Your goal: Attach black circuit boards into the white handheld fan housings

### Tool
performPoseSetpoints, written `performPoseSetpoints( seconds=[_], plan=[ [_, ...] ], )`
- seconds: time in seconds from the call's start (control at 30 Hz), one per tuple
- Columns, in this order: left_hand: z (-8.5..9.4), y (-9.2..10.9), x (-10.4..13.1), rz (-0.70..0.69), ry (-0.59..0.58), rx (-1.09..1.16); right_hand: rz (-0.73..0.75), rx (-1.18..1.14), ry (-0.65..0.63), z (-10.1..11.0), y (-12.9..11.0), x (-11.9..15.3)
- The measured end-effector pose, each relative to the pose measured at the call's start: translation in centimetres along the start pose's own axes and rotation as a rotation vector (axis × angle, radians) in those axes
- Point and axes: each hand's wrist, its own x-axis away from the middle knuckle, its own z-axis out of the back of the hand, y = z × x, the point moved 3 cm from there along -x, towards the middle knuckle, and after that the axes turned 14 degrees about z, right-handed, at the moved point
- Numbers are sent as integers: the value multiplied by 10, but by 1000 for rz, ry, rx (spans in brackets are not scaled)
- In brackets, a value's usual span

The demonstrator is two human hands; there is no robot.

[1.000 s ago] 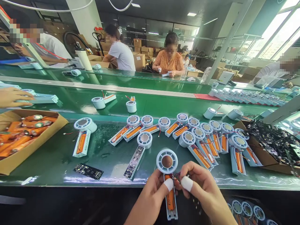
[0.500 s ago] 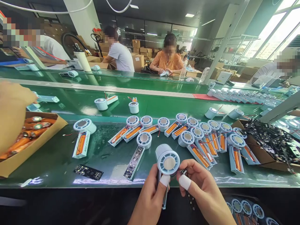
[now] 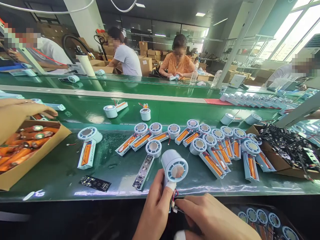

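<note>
A light blue handheld fan (image 3: pixel 175 166) is held upright in my left hand (image 3: pixel 157 206), whose taped thumb presses just below the round head. Close beside it, my right hand (image 3: pixel 207 213) pinches a dark circuit board (image 3: pixel 180 210) near a small white connector (image 3: pixel 174 207) with red and dark wires. Most of that board is hidden by my right fingers. Behind my hands, a fan with a black board in its handle (image 3: pixel 143 173) lies on the green bench (image 3: pixel 120 180). A loose black circuit board (image 3: pixel 95 183) lies to the left.
Many fans with orange batteries (image 3: pixel 215 163) lie across the bench. An open box of orange batteries (image 3: pixel 37 166) stands left, with another person's hand (image 3: pixel 25 110) over it. A box of black boards (image 3: pixel 287 146) stands right. People sit across the belt.
My right hand has swung lower and turned palm down, bringing the board below the fan head. The wires and connector now show. The other person's hand has lowered over the battery box.
</note>
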Motion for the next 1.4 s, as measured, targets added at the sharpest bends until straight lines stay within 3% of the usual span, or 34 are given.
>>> performPoseSetpoints(
  seconds=[0.13, 0.3, 0.43, 0.5, 0.63, 0.9, 1.03, 1.17, 1.4],
  plan=[
    [-2, -5, -8, 77, -151, 31, -81, -284, 98, -5, 1, -7],
    [-9, -2, -7, 133, -291, 175, -378, -793, 317, -31, 15, -4],
    [-17, 1, 2, 131, -405, 302, -512, -860, 478, -44, 24, 1],
    [-18, -1, 5, 116, -379, 288, -509, -870, 494, -46, 25, 2],
    [-13, -3, 9, 56, -212, 121, -489, -858, 528, -47, 23, 2],
    [-13, 4, 9, -81, -164, -82, -450, -880, 518, -49, 23, -3],
    [-10, -3, 5, -73, -31, -106, -439, -791, 602, -47, 20, -1],
    [-8, -9, 3, -25, 65, -61, -453, -574, 770, -60, 17, 8],
    [-10, -9, -8, 13, 39, 55, -276, -76, 910, -86, 10, 18]
  ],
)
